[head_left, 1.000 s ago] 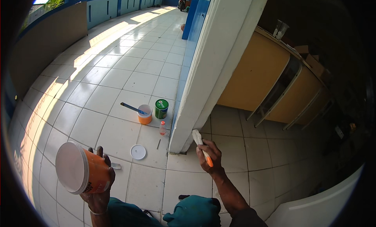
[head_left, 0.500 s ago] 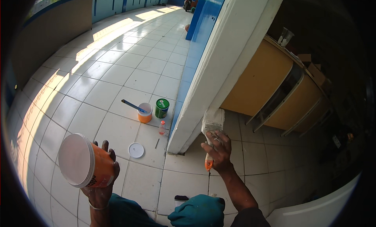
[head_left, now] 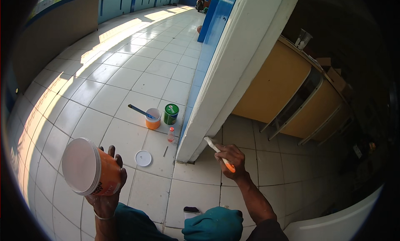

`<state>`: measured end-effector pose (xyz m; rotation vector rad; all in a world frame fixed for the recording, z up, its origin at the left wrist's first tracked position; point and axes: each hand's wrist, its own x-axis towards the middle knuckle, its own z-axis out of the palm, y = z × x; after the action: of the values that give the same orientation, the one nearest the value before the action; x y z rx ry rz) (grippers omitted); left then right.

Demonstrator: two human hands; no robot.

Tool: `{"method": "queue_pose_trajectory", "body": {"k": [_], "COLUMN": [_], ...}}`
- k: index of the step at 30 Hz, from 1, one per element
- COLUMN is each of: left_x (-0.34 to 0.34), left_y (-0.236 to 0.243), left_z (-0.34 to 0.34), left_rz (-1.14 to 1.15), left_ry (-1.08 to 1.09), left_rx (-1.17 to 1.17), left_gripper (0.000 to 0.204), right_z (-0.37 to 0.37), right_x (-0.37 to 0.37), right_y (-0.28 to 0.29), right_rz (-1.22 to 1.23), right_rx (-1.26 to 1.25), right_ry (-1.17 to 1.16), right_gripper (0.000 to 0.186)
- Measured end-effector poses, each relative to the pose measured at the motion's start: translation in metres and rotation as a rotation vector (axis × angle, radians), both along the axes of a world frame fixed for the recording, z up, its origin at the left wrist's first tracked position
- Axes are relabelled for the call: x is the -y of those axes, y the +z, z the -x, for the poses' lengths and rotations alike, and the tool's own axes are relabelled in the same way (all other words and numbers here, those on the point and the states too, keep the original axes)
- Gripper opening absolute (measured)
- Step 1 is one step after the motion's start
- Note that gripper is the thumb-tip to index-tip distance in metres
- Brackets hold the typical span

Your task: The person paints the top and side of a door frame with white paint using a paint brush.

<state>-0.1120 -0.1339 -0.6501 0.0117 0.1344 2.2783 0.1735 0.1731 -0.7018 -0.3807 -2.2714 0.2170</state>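
My left hand (head_left: 107, 203) grips an orange paint tub (head_left: 91, 168) with white paint inside, tilted at lower left. In my right hand (head_left: 231, 157) is a paintbrush (head_left: 216, 147) with a white bristle end and orange-tipped handle; its bristles touch the lower part of the white door-frame post (head_left: 233, 45), near the inner edge. On the tiles left of the post stand a second orange tub (head_left: 153, 122) with a blue tool laid across it, a green can (head_left: 171, 114) and a small red-capped bottle (head_left: 171, 136). A white lid (head_left: 143, 157) and a thin rod (head_left: 165, 151) lie nearby.
A tiled corridor (head_left: 125, 66) with a sunlit strip runs ahead to a parked motorbike (head_left: 200, 4). Right of the post, a shaded room holds a yellow panelled counter (head_left: 271, 87) with a clear container and cartons on top. A white curved object (head_left: 329, 220) borders the lower right.
The brush first moved up and turned broadside on the post, then came back lower and slanted. The tub in my left hand appears slightly higher, and the view has shifted a little.
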Motion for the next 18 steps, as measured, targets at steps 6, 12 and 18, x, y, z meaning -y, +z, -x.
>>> {"method": "queue_pose_trajectory", "body": {"k": [6, 12, 18], "left_x": [0.013, 0.009, 0.012], "left_y": [-0.008, 0.009, -0.013], "left_z": [0.011, -0.001, 0.001], "left_rz": [-0.068, -0.03, 0.009], "left_ry": [-0.013, 0.025, 0.027], "left_rx": [-0.161, -0.166, -0.35], "left_gripper": [0.096, 0.09, 0.099], "right_z": [0.013, 0.032, 0.033], "right_x": [0.026, 0.029, 0.049], "right_y": [0.064, -0.087, -0.238], "right_rz": [-0.23, -0.216, 0.37], "right_rx": [-0.249, -0.188, -0.264], "right_ry": [0.005, -0.058, 0.005], "right_gripper": [0.025, 0.04, 0.043]}}
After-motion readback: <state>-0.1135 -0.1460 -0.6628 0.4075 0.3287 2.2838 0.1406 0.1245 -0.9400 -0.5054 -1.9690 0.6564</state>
